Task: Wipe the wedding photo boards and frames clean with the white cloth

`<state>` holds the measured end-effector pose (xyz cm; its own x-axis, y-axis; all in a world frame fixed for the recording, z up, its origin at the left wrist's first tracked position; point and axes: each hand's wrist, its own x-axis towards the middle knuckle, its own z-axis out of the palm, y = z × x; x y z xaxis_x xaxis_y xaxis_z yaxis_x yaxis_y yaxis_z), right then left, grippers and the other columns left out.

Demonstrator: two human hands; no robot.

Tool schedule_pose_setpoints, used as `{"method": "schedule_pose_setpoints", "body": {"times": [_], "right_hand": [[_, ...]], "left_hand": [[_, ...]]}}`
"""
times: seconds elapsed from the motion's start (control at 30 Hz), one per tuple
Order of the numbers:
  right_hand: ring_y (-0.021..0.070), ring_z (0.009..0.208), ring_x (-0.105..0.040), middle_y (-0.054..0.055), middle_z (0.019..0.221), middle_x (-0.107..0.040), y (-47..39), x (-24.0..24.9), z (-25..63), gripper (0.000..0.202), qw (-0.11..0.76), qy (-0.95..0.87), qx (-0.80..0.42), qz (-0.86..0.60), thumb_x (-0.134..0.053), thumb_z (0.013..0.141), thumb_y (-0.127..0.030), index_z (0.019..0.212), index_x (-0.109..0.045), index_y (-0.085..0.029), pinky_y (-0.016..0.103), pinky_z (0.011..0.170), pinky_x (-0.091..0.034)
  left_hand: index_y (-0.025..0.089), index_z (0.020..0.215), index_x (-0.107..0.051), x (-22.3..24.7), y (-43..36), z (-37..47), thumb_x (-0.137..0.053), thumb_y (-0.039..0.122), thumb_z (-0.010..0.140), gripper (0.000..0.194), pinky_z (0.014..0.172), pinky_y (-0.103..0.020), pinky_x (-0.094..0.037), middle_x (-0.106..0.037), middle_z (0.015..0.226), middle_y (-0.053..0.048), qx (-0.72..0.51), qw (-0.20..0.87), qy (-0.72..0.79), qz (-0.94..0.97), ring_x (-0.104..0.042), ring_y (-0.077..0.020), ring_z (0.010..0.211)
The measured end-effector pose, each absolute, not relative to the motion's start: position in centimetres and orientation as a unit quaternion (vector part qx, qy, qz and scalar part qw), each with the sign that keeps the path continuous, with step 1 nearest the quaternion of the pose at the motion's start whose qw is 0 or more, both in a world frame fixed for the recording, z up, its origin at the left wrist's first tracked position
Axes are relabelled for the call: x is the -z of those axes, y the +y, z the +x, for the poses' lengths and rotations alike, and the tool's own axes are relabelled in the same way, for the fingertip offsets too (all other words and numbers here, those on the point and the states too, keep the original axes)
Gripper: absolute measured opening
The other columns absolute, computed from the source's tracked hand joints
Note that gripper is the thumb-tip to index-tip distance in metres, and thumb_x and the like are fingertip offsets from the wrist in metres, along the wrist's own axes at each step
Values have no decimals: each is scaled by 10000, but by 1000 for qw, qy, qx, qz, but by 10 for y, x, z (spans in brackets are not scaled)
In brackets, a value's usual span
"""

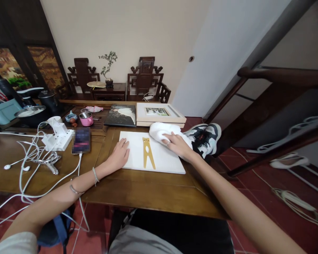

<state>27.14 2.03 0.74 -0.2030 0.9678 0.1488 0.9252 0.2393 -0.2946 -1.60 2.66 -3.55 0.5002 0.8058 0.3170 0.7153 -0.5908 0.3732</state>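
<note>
A white board (164, 158) lies flat on the wooden table, with a yellow, cat-topped, two-legged flat piece (145, 152) on it. My left hand (119, 154) rests at the board's left edge, fingers extended and holding nothing. My right hand (177, 144) presses on a bunched white cloth (159, 131) at the board's upper right, its fingers partly spread over the cloth. Just right of the cloth sits a pair of black and white sneakers (211, 135).
Behind the board are a light framed picture box (143, 120) and a dark photo panel (113, 114). Leftward lie a phone (81, 140), tangled white cables, a power strip (65, 139) and a pink cup (86, 120). A dark wooden rail (281, 155) stands at right.
</note>
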Motion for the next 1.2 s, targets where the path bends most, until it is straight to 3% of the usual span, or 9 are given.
{"method": "schedule_pose_setpoints", "body": {"times": [0.13,0.23,0.37,0.53,0.67,0.73,0.83,1.0,1.2], "right_hand": [[316,1314,-436,99,1283,-622,4,-8,266,356,150,-813,-50,-561,-366,889,-248,1072,-662,-174,534,1102,-269],[331,1356,-374,108,1380,-539,-39,-8,273,328,143,-825,-67,-542,-397,882,-286,1030,-675,-195,551,1079,-312],[346,1399,-273,44,1499,-383,-105,-13,282,284,117,-836,-104,-526,-439,870,-310,989,-686,-236,531,1061,-355],[345,1413,-225,5,1511,-356,-121,-18,282,278,94,-830,-137,-532,-440,877,-310,1027,-669,-265,513,1049,-368],[350,1357,-364,88,1425,-493,-64,-16,276,330,119,-822,-120,-544,-397,887,-301,1063,-657,-198,515,1051,-346],[326,1236,-515,108,1224,-652,-28,-18,271,349,128,-815,-108,-555,-375,893,-273,1085,-649,-175,492,1055,-334],[322,1093,-593,103,1014,-715,11,-23,257,340,130,-790,-85,-594,-371,898,-263,1041,-666,-171,469,1001,-368],[340,1270,-461,124,1186,-657,-11,-23,222,358,151,-759,-84,-628,-342,898,-202,1061,-657,-163,522,1029,-324],[311,1404,-283,138,1381,-526,-104,-21,215,314,127,-829,-113,-533,-379,870,-191,1014,-657,-175,552,1116,-227]], "left_hand": [[37,1287,-466,35,26,-15,-330,215,940,413,1153,-459,-271,-405,1437,-239,-229,95,448,859,-300,-283,1406],[25,1292,-462,36,26,-14,-330,212,939,420,1157,-452,-267,-401,1439,-242,-228,92,449,859,-299,-286,1406],[26,1292,-460,38,26,-14,-329,214,940,421,1156,-461,-266,-403,1437,-242,-228,88,451,859,-301,-290,1404],[29,1282,-465,39,28,-15,-333,213,940,410,1153,-470,-268,-406,1431,-249,-232,90,446,860,-297,-293,1406],[45,1286,-460,39,29,-16,-328,218,944,405,1152,-473,-268,-402,1436,-239,-231,90,442,862,-293,-287,1409],[38,1288,-458,39,29,-17,-326,218,945,410,1152,-472,-267,-403,1433,-242,-228,92,442,863,-294,-291,1407],[30,1295,-454,39,29,-17,-329,215,942,418,1153,-469,-265,-399,1434,-244,-223,97,444,862,-296,-295,1405],[52,1298,-446,40,29,-16,-330,215,939,411,1145,-479,-277,-398,1437,-235,-228,97,446,860,-295,-285,1406],[41,1291,-448,37,26,-13,-318,215,940,412,1153,-466,-264,-402,1431,-235,-227,88,445,862,-291,-285,1407]]}}
